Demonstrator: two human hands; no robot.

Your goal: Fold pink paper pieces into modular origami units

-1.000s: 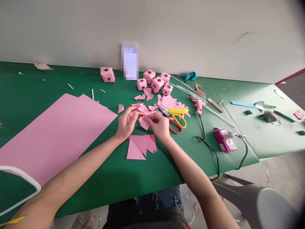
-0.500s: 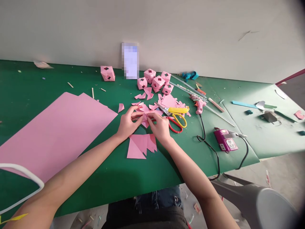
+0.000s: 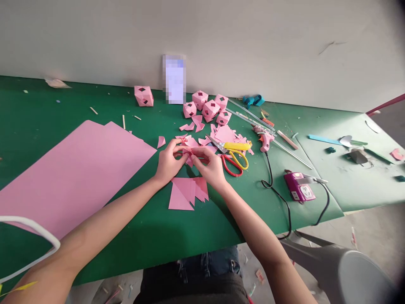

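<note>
Between the fingertips of both hands is a small pink paper piece (image 3: 189,160), largely hidden by the fingers. My left hand (image 3: 171,162) pinches it from the left, and my right hand (image 3: 209,165) grips its other side with thumb and forefinger. Just below them lie several cut pink paper pieces (image 3: 182,194) with pointed edges. Scissors (image 3: 236,146) with yellow and red handles rest right of my right hand, blades over pink paper scraps (image 3: 225,133). Behind the scraps sits a cluster of pink folded paper balls (image 3: 210,109) with diamond-shaped holes.
Large pink sheets (image 3: 79,169) cover the table's left. A lone paper ball (image 3: 144,96) and a propped phone (image 3: 175,80) stand near the wall. On the right are a pink glue gun (image 3: 265,138), clear glue sticks (image 3: 292,154) and a purple power adapter (image 3: 299,185) with its cable.
My right hand's fingers have shifted slightly left across the small paper piece, the thumb now lower. The left hand keeps its pinch, and the view has tilted a little.
</note>
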